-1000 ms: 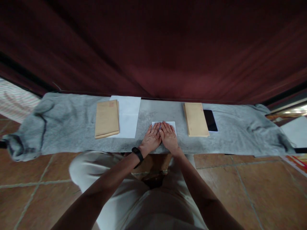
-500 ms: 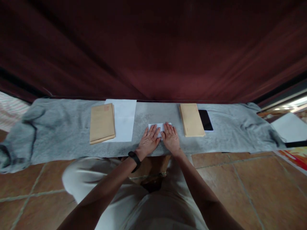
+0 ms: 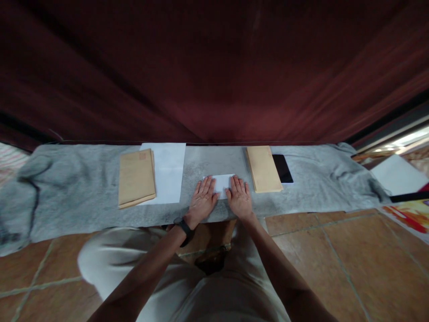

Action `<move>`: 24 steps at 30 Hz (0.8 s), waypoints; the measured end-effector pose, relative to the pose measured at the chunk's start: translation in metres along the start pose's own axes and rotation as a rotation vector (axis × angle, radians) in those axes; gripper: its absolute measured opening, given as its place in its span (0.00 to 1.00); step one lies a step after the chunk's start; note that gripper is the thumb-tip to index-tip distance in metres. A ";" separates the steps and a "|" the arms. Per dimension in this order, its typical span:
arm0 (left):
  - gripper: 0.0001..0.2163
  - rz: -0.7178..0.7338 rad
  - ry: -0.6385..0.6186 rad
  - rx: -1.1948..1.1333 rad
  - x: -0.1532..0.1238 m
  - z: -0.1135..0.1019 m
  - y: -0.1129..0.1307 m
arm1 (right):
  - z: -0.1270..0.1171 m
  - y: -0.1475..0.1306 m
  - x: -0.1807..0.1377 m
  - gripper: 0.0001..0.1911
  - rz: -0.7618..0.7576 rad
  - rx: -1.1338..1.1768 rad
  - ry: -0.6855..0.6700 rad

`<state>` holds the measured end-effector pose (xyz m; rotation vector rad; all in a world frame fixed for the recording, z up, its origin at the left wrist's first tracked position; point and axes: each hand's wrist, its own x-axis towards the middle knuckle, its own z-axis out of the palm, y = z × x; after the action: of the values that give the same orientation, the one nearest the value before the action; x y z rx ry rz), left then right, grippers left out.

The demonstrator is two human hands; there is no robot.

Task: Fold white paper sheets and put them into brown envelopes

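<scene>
A small folded white paper [image 3: 222, 186] lies flat on the grey cloth in front of me, its ends covered by my palms. My left hand [image 3: 202, 199] presses on its left end with the fingers stretched out; a black watch [image 3: 184, 230] is on that wrist. On the right end rests my right hand [image 3: 239, 197], also flat with fingers extended. The middle of the paper shows between the two hands. To the left, a stack of brown envelopes [image 3: 136, 178] overlaps white sheets [image 3: 170, 172]. Another stack of brown envelopes [image 3: 264, 169] lies right of my right hand.
A dark phone [image 3: 283, 168] lies partly beside the right envelopes. The grey cloth [image 3: 321, 179] covers a long narrow surface, with a dark red curtain [image 3: 214, 98] hanging behind it. A white sheet-like object [image 3: 398, 179] is at far right. My knees are below the front edge.
My hands have slid apart along the folded paper, so more of its middle shows. The whole view has shifted slightly.
</scene>
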<state>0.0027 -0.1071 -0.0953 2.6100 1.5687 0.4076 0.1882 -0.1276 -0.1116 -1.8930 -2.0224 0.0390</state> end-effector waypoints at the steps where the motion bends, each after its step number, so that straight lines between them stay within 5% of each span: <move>1: 0.28 -0.010 0.001 0.002 0.000 0.000 -0.001 | -0.001 0.000 -0.001 0.31 0.002 -0.004 -0.004; 8: 0.28 -0.069 0.031 -0.009 -0.005 0.001 -0.009 | -0.004 0.002 -0.007 0.31 0.007 -0.015 -0.006; 18: 0.22 0.192 -0.028 -0.073 -0.036 -0.005 0.010 | -0.003 0.002 -0.006 0.30 -0.006 -0.021 0.029; 24: 0.20 0.191 -0.032 -0.052 -0.036 -0.011 0.011 | -0.005 0.000 -0.006 0.30 0.000 -0.024 0.022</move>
<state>-0.0065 -0.1443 -0.0895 2.7208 1.2859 0.4107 0.1901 -0.1349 -0.1091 -1.8998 -2.0162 -0.0060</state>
